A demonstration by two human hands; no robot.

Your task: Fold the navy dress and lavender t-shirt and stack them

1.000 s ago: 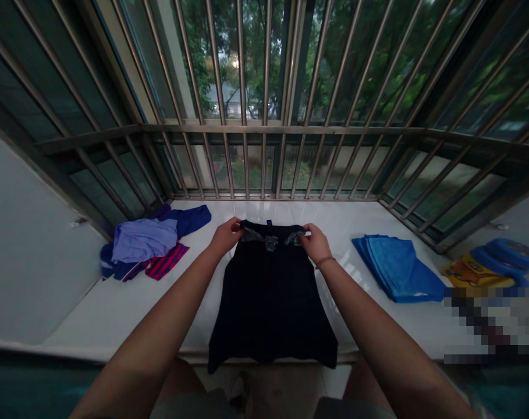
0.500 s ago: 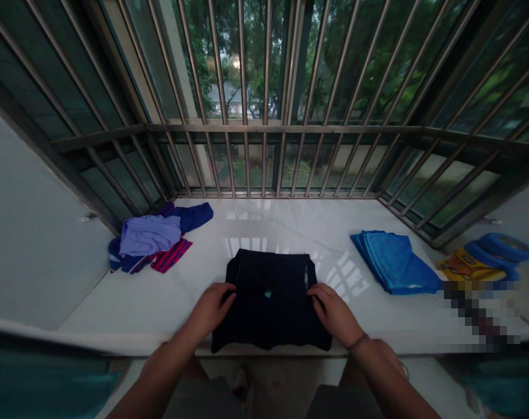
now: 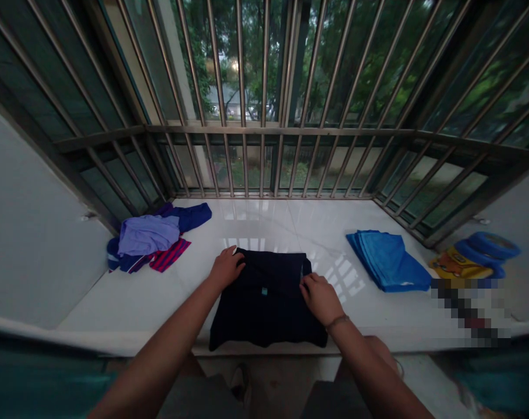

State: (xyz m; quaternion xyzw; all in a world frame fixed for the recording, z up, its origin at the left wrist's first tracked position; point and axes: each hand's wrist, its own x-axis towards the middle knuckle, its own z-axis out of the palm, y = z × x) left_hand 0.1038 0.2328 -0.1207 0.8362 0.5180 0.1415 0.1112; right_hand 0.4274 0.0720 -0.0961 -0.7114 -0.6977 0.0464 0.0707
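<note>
A dark navy folded garment (image 3: 264, 317) lies in front of me on the white ledge, its near edge close to the ledge's front. A small teal tag (image 3: 264, 291) shows at its middle. My left hand (image 3: 227, 268) is at the garment's far left corner, fingers curled onto the cloth. At the right edge, my right hand (image 3: 320, 295) pinches the fabric below the far right corner, where a lighter patch peeks out. Both sets of fingertips are partly lost against the dark cloth.
Rumpled purple, navy and red-striped clothes (image 3: 148, 235) lie on the ledge (image 3: 264, 224) at the left. A folded blue cloth (image 3: 386, 261) and a yellow-and-blue item (image 3: 465, 265) are at the right. Metal window bars (image 3: 264, 131) close off the back.
My left hand has moved away from me along the garment's left edge to its far corner. My right hand has shifted slightly farther up the right edge, and the side edges look tucked inward.
</note>
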